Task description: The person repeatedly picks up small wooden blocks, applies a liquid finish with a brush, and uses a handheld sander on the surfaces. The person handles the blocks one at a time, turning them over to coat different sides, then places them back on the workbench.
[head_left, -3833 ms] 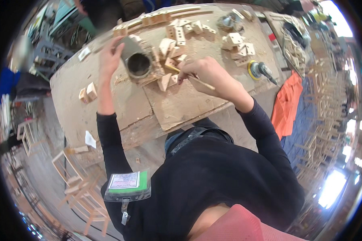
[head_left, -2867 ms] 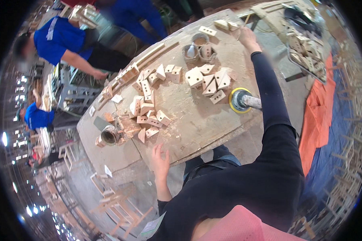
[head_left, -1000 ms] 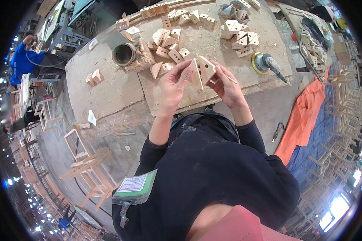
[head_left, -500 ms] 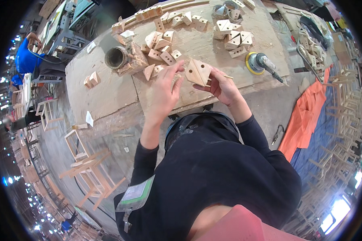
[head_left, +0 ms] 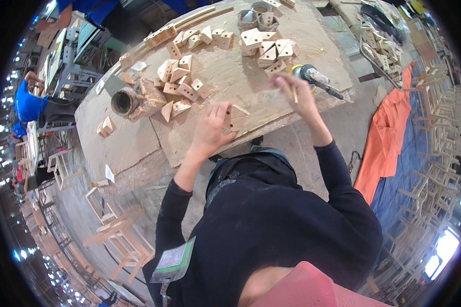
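Note:
Near the front edge of the bench, my left hand (head_left: pixel 210 128) is closed on a pale wooden block (head_left: pixel 238 116) with slanted sides and dark round holes. Its fingers cover the block's left part. My right hand (head_left: pixel 299 94) is raised to the right, apart from the block and slightly blurred by motion. A thin, light wooden stick (head_left: pixel 294 95) shows between its fingers; its exact kind is unclear. Beyond my left hand lies a loose pile of drilled wooden blocks (head_left: pixel 179 77). Past my right hand, more triangular blocks (head_left: pixel 267 48) are stacked.
A round sander (head_left: pixel 315 78) with a yellow rim lies at the bench's right. Crusted cups (head_left: pixel 248 19) stand at the back, and a crusted pot (head_left: pixel 124 102) at the left. Orange sheeting (head_left: pixel 386 138) covers part of the floor; wooden frames (head_left: pixel 118 230) stand left. Another person (head_left: pixel 29 100) works far left.
My right hand has come off the block and moved right, holding the thin stick. My left hand has taken hold of the block, now lower over the bench. The view has shifted.

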A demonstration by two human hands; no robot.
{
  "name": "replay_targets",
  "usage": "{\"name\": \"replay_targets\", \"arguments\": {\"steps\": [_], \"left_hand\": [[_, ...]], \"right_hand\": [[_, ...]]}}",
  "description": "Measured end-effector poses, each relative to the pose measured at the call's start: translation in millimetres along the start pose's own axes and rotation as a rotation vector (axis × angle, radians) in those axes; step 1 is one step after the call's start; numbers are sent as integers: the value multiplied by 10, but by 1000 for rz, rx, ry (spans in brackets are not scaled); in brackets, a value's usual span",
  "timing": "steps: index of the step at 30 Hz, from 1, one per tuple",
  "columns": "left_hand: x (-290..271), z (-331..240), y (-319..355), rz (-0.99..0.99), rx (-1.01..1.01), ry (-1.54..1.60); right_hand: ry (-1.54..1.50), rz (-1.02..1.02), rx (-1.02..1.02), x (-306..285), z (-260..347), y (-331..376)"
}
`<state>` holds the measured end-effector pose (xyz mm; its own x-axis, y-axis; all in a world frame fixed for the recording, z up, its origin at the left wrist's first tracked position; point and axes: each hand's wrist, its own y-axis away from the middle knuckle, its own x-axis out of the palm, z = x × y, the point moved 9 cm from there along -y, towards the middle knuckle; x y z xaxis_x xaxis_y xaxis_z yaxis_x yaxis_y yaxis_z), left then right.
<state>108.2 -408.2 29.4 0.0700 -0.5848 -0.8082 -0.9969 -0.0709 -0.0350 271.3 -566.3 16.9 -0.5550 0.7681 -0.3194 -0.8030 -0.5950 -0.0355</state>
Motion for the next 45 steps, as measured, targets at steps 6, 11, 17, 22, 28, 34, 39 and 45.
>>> {"name": "replay_targets", "arguments": {"steps": [6,11,17,22,28,34,39,45], "left_hand": [[866,329,-47,10,-43,-74],[1117,448,-10,-26,-79,17],[1148,428,-43,-65,-27,-23],[1154,459,-46,-55,-64,9],[1206,558,11,-56,-48,-27],[1190,560,5,-24,-26,-13],[1154,549,6,-61,12,27],[1163,565,14,-87,7,-29]], "right_hand": [[828,-225,21,-1018,-720,-164],[846,-104,60,-1004,-838,-226],[795,-126,-70,-973,-890,-306],[814,-193,169,-948,-1016,-114],[606,-69,46,-392,-577,407],[619,190,56,467,-409,500],[615,201,2,659,-396,327],[646,249,7,655,-388,346]]}}
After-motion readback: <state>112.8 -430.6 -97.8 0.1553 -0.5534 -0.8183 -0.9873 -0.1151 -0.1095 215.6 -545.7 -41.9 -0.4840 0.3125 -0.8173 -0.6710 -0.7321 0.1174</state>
